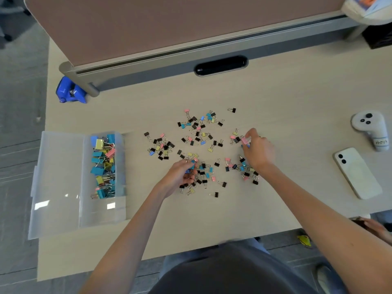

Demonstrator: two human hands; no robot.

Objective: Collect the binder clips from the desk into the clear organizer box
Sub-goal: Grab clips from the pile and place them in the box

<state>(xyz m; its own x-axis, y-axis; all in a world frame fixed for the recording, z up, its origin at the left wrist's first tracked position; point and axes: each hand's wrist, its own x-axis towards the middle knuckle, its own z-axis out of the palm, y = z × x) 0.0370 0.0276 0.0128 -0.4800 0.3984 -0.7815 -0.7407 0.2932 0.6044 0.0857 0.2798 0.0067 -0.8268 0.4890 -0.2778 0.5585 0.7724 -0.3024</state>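
Observation:
Several small binder clips [197, 136] in black, pink, blue and yellow lie scattered over the middle of the desk. The clear organizer box [101, 211] stands open at the left, with larger coloured clips [104, 164] in its right half. My left hand [179, 177] rests on the near cluster, its fingers curled around several small clips. At the right cluster, my right hand [257, 150] pinches a pink clip [244, 141] between thumb and fingers.
A white phone [357, 172] and a white controller [370, 128] lie at the right. A blue tape dispenser [70, 91] sits at the back left by the partition [148, 28]. A cable slot [220, 65] is at the back. The desk's front edge is near my body.

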